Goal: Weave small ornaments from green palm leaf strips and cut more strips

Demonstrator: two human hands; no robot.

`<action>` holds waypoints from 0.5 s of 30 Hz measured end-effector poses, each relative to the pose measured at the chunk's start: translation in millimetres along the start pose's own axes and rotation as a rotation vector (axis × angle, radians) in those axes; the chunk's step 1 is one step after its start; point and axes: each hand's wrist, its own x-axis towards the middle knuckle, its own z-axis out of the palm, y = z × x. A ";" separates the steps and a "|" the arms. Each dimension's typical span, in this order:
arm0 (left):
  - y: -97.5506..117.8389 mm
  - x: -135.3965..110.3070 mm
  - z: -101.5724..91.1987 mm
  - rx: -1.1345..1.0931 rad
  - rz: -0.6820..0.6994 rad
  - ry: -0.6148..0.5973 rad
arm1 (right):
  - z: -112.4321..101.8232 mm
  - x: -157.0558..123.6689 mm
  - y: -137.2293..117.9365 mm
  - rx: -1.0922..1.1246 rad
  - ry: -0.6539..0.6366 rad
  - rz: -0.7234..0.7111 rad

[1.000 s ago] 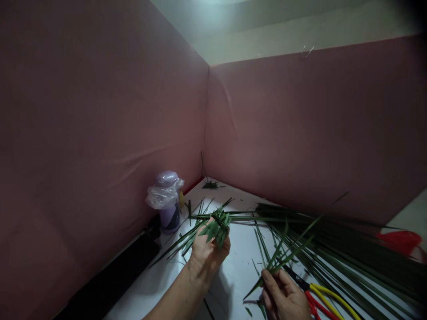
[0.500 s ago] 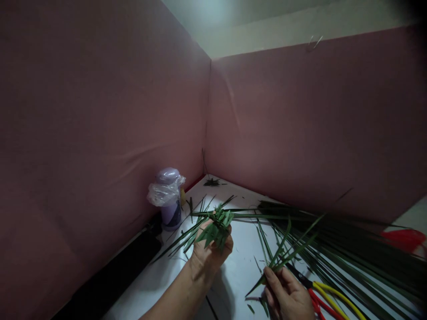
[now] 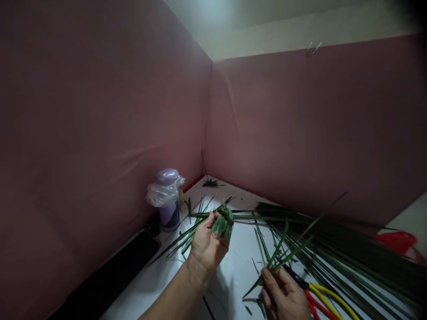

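My left hand (image 3: 208, 244) is closed around a bunched cluster of green leaf pieces (image 3: 223, 224), held above the white tabletop (image 3: 242, 249). Lower right, my right hand (image 3: 285, 293) pinches several long green leaf strips (image 3: 280, 258) between thumb and fingers. One pointed end juts out to the left of the thumb. Just right of this hand lie scissors (image 3: 322, 293) with red and yellow handles, their dark blades partly hidden behind the fingers. Small leaf scraps (image 3: 248, 310) lie on the table near my right hand.
A large pile of long leaf blades (image 3: 353, 249) covers the right side. Loose strips (image 3: 180, 242) lie behind my left hand. A purple bottle (image 3: 169, 215) wrapped in clear plastic stands by the left wall. Pink walls (image 3: 283, 124) meet at the far corner. Something red (image 3: 396, 242) sits far right.
My left hand has turned, tilting the leaf cluster so more of the palm and fingers shows. My right hand keeps its pinch on the strips, nearly still. The view shifted slightly.
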 end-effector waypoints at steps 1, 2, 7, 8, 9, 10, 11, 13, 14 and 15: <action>-1.9 -0.1 1.3 0.051 0.042 -0.016 | -0.4 0.4 1.3 -0.009 -0.008 0.003; -4.4 -0.6 2.8 0.126 0.099 -0.030 | -0.7 1.0 2.8 -0.014 -0.016 0.003; -20.4 -7.5 7.8 0.658 0.397 -0.071 | -0.7 4.4 9.5 -0.013 -0.016 -0.029; -23.2 -8.9 7.8 0.743 0.438 -0.066 | -0.5 4.7 9.8 -0.005 -0.002 -0.040; -25.5 -10.1 7.5 0.817 0.474 -0.058 | -0.3 4.8 9.7 0.006 0.010 -0.048; -27.4 -11.0 6.8 0.881 0.507 -0.049 | -0.1 4.6 9.1 0.013 0.015 -0.052; -28.8 -11.5 6.1 0.934 0.534 -0.042 | 0.1 4.0 8.1 0.013 0.014 -0.054; -30.5 -11.9 4.5 1.008 0.569 -0.035 | 0.3 2.3 5.4 -0.016 0.000 -0.055; -30.8 -11.8 3.9 1.031 0.578 -0.035 | 0.2 1.3 3.9 -0.039 -0.010 -0.057; -31.0 -11.5 3.3 1.047 0.578 -0.035 | 0.1 0.4 2.4 -0.058 -0.019 -0.063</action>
